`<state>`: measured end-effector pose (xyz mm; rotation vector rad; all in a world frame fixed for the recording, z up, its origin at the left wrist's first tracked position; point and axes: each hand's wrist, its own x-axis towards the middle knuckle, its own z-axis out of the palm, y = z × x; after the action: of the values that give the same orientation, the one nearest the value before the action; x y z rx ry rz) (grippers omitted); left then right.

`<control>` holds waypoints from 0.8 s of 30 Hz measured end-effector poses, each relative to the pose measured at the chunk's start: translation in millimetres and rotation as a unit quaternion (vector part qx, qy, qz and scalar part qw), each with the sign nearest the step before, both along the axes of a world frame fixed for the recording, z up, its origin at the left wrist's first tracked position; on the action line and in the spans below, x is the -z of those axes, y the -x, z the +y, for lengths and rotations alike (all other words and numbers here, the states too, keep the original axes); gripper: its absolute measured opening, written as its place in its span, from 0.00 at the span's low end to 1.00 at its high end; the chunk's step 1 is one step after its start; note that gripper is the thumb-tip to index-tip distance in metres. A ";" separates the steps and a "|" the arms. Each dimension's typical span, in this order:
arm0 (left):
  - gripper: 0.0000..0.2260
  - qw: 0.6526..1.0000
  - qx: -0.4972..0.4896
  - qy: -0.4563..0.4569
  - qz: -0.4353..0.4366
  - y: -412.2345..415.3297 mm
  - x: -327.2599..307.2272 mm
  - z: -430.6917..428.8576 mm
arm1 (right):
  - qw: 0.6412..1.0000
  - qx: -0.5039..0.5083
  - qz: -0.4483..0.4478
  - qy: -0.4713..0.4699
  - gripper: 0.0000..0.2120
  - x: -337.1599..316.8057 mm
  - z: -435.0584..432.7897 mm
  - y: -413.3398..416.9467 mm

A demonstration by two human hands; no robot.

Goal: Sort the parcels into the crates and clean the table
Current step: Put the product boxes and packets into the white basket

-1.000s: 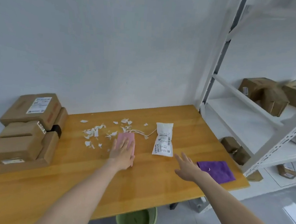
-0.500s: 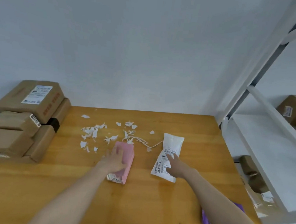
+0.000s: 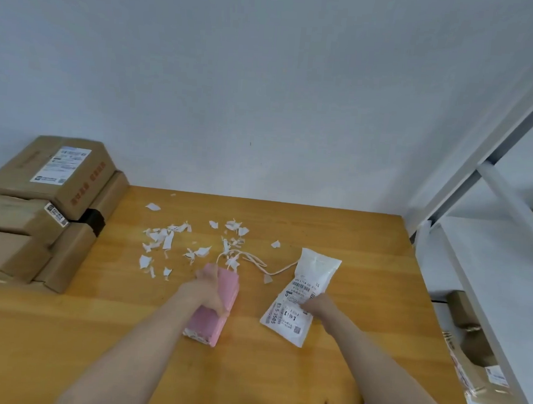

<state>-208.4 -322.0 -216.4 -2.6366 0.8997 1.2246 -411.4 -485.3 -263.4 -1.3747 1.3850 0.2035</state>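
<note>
The left grip (image 3: 209, 290), at the centre of the frame, has its fingers curled round the pink parcel (image 3: 211, 322). This is a long, block-shaped packet in plain pink wrap with a torn white label at its lower end. It lies on the desk (image 3: 91, 347), running from the centre down toward the lower edge.

Just right of it, the right grip (image 3: 317, 305) pinches the right edge of the white parcel (image 3: 299, 298). That parcel is a soft, flat plastic pouch whose shipping label carries black print and barcodes, and it also lies on the desk.

Above both parcels, torn white paper scraps (image 3: 167, 242) are scattered across the wood, with a pale cord (image 3: 256, 261) looping among them toward the pouch.

Brown cardboard boxes (image 3: 48, 186) are stacked at the left edge of the frame. A white shelf rack (image 3: 490, 236) stands at the right.
</note>
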 end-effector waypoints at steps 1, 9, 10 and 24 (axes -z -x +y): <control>0.52 1.000 -0.001 -0.004 -0.003 1.2 0.4 0.3 | 1.000 0.008 0.004 0.017 0.13 1.7 2.2 1.1; 0.45 0.996 0.020 0.057 -0.062 26.3 -3.8 15.9 | 0.996 0.061 -0.044 -0.049 0.12 -9.1 23.6 11.8; 0.44 0.995 0.020 0.070 -0.068 31.5 -3.2 18.8 | 0.994 0.058 -0.060 -0.065 0.12 -9.2 26.7 13.2; 0.45 0.992 -0.024 0.098 -0.070 36.1 -2.0 81.0 | 0.950 0.202 -0.184 -0.148 0.21 -7.2 79.1 -21.2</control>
<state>-244.5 -241.0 -214.5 -2.8687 0.9835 0.9911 -390.2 -406.2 -256.2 -0.8072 1.2289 -0.1116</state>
